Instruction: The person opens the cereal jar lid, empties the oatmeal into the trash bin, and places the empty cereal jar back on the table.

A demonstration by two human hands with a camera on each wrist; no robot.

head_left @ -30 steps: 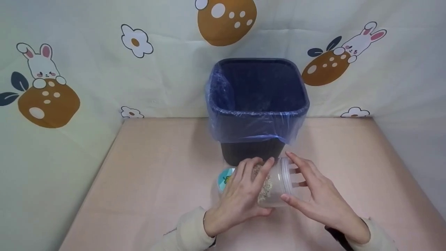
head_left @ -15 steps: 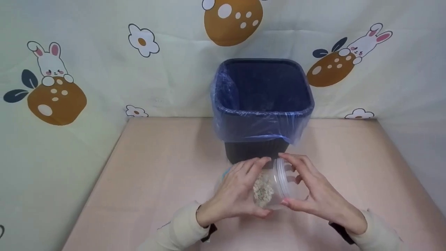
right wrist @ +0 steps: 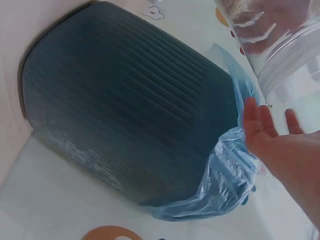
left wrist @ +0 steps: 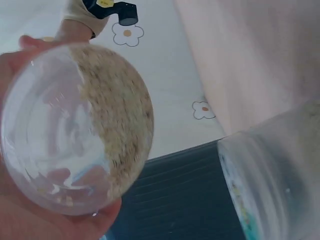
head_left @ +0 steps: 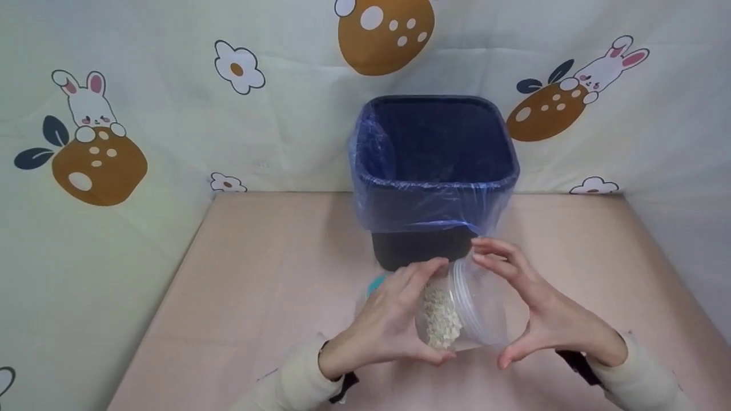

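Observation:
My left hand grips a clear plastic jar that lies tipped on its side in the air, its ridged ring toward my right hand. Pale flakes, like oats, have slid to the lower side of the jar; in the left wrist view they fill about half of its round base. My right hand curves in a wide C beside the jar's capped end, thumb and fingers spread, fingertips close to it. Partly hidden behind my left hand stands a second jar with a teal top.
A dark bin lined with a thin blue plastic bag stands just beyond the hands, against the back cloth. The pink tabletop is bounded by printed cloth walls at the back and sides.
My right hand has drawn away from the jar's end, its fingers spreading wider. The jar, still in my left hand, has turned a little, and the flakes have shifted toward its lower side.

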